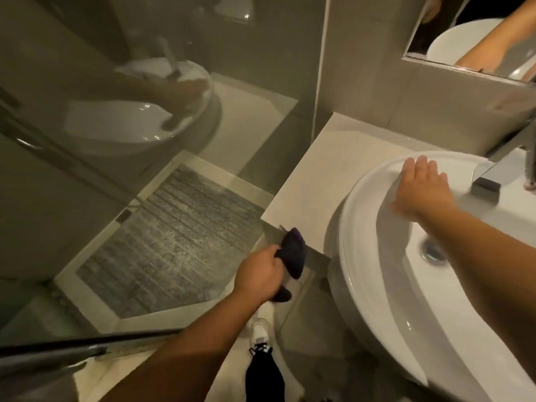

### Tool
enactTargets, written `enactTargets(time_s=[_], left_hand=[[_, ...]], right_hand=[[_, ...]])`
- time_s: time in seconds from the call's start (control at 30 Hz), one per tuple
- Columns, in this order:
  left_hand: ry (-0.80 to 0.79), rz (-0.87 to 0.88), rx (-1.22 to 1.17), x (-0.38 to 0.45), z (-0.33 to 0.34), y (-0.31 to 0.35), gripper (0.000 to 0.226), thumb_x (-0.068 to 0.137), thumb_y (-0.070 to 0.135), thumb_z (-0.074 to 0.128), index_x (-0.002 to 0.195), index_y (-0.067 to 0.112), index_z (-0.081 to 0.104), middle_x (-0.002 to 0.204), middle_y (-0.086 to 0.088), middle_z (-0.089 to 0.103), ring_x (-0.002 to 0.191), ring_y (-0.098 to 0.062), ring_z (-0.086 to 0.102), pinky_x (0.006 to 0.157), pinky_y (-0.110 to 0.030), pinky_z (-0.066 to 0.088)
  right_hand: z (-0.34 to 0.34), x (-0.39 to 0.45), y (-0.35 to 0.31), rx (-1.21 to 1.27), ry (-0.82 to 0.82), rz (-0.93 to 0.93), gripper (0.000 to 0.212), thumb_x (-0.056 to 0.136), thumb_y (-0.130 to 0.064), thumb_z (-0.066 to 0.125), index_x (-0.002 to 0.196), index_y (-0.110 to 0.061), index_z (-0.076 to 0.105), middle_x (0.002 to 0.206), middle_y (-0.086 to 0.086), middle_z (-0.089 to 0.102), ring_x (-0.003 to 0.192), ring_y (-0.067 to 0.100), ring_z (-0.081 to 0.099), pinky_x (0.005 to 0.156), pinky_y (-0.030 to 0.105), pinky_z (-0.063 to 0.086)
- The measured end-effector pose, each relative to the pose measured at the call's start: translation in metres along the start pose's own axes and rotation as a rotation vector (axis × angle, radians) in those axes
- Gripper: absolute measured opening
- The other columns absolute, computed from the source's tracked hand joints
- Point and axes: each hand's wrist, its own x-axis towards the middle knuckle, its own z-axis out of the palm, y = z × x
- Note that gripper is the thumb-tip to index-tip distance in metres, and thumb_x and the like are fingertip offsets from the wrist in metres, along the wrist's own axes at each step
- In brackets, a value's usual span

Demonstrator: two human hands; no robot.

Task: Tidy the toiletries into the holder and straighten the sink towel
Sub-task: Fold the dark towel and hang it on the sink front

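My left hand (259,274) is closed around a dark, crumpled cloth (293,258) and holds it in the air just off the front corner of the pale counter (313,181). My right hand (422,190) lies flat, fingers spread, on the far inner rim of the round white basin (362,285). It holds nothing. No toiletry holder shows in this view.
A chrome tap (490,175) juts over the basin at the right. A mirror (475,33) hangs above it. A glass shower screen (116,111) with a metal rail stands to the left, a grey shower floor behind it. My shoe (262,333) is on the tiles below.
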Motion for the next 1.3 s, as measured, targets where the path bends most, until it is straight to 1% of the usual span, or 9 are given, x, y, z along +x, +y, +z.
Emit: enactTargets(time_s=[0.13, 0.27, 0.37, 0.6, 0.73, 0.87, 1.03, 1.17, 1.3], left_hand=[[-0.025, -0.635, -1.086, -0.005, -0.008, 0.01, 0.022, 0.092, 0.006, 0.044, 0.105, 0.0, 0.061, 0.1, -0.018, 0.067, 0.095, -0.033, 0.063, 0.085, -0.043, 0.051], [0.018, -0.573, -1.291, 0.028, -0.032, 0.045, 0.02, 0.096, 0.005, 0.041, 0.108, 0.004, 0.057, 0.102, -0.013, 0.062, 0.096, -0.025, 0.059, 0.083, -0.035, 0.045], [0.116, -0.361, -1.175, 0.076, -0.051, 0.097, 0.02, 0.096, 0.004, 0.042, 0.094, 0.016, 0.057, 0.092, -0.005, 0.061, 0.092, -0.024, 0.06, 0.072, -0.032, 0.046], [0.184, 0.328, -0.449, 0.229, -0.037, 0.198, 0.035, 0.093, 0.002, 0.04, 0.126, 0.003, 0.053, 0.123, -0.016, 0.06, 0.11, -0.028, 0.056, 0.087, -0.025, 0.04], [-0.002, 0.7, 0.11, 0.293, 0.012, 0.222, 0.055, 0.093, -0.001, 0.037, 0.147, 0.008, 0.031, 0.154, -0.009, 0.033, 0.138, -0.024, 0.034, 0.109, -0.027, 0.026], [-0.28, 1.012, 0.648, 0.313, 0.058, 0.223, 0.063, 0.091, -0.003, 0.041, 0.15, 0.013, 0.024, 0.16, -0.006, 0.019, 0.146, -0.022, 0.017, 0.118, -0.04, 0.013], [-0.337, 1.114, 0.736, 0.32, 0.052, 0.206, 0.065, 0.092, -0.003, 0.04, 0.151, 0.018, 0.022, 0.161, -0.003, 0.014, 0.148, -0.02, 0.009, 0.118, -0.042, 0.01], [-0.358, 1.072, 0.69, 0.288, 0.036, 0.175, 0.062, 0.093, 0.0, 0.038, 0.151, 0.018, 0.024, 0.161, -0.001, 0.015, 0.148, -0.019, 0.009, 0.12, -0.041, 0.009], [-0.314, 0.982, 0.642, 0.234, 0.021, 0.126, 0.061, 0.093, 0.0, 0.039, 0.15, 0.018, 0.025, 0.161, -0.001, 0.017, 0.148, -0.018, 0.01, 0.12, -0.042, 0.01]], right_hand=[[0.002, 0.0, -0.002, -0.006, -0.005, 0.018, 0.082, 0.089, -0.027, 0.039, 0.149, -0.005, -0.012, 0.16, 0.017, -0.012, 0.148, 0.035, -0.008, 0.12, 0.049, 0.006], [0.007, 0.003, -0.004, -0.009, 0.028, 0.024, 0.079, 0.088, -0.024, 0.036, 0.148, -0.004, -0.012, 0.16, 0.019, -0.01, 0.147, 0.037, -0.007, 0.119, 0.05, 0.007], [0.009, 0.004, -0.006, -0.005, 0.045, 0.036, 0.079, 0.087, -0.02, 0.034, 0.148, -0.002, -0.012, 0.159, 0.02, -0.011, 0.147, 0.038, -0.009, 0.119, 0.051, 0.004], [0.009, 0.009, -0.014, 0.056, 0.073, 0.086, 0.078, 0.088, -0.024, 0.033, 0.149, -0.002, -0.012, 0.159, 0.02, -0.013, 0.146, 0.04, -0.012, 0.119, 0.053, 0.0], [0.014, 0.011, -0.016, 0.09, 0.095, 0.094, 0.079, 0.088, -0.026, 0.033, 0.148, -0.003, -0.013, 0.159, 0.02, -0.014, 0.146, 0.04, -0.014, 0.119, 0.054, -0.003], [0.025, 0.016, -0.016, 0.084, 0.146, 0.108, 0.081, 0.087, -0.028, 0.042, 0.149, -0.002, -0.002, 0.16, 0.022, 0.001, 0.147, 0.043, -0.001, 0.119, 0.056, 0.005], [0.035, 0.018, -0.014, 0.09, 0.199, 0.073, 0.082, 0.077, -0.025, 0.048, 0.145, 0.0, 0.01, 0.155, 0.027, 0.021, 0.143, 0.047, 0.016, 0.116, 0.059, 0.015], [0.031, 0.014, -0.012, 0.099, 0.198, 0.067, 0.082, 0.077, -0.026, 0.04, 0.148, 0.001, 0.012, 0.158, 0.026, 0.013, 0.145, 0.044, 0.009, 0.117, 0.056, 0.007], [0.021, 0.009, -0.008, 0.078, 0.09, 0.05, 0.085, 0.085, -0.03, 0.042, 0.15, -0.005, -0.006, 0.161, 0.018, -0.009, 0.147, 0.036, -0.01, 0.119, 0.05, -0.003]])
